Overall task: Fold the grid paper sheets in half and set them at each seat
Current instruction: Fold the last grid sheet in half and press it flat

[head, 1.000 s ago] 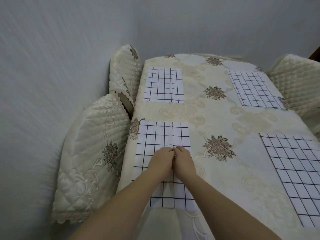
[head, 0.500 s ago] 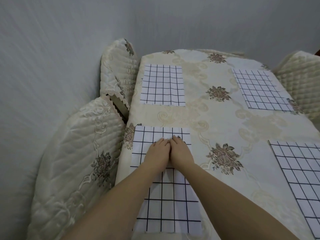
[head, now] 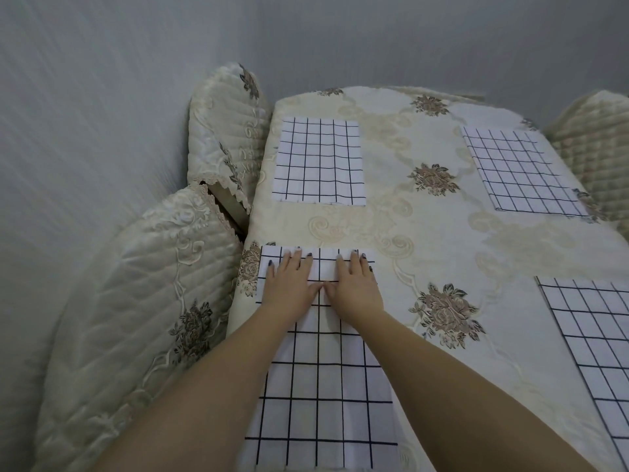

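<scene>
Cream floral tablecloth (head: 425, 233) covers the table, with quilted chairs (head: 136, 301) along its left side. At the near left lies a grid paper sheet (head: 323, 386). The left hand (head: 289, 284) and right hand (head: 355, 284) press flat on its far end, fingers straight and spread, gripping nothing. Three more sheets (head: 320, 161) lie at the other seats. To flatten it well, both palms should probably slide outward from the middle with even pressure, keeping the edges square.
</scene>
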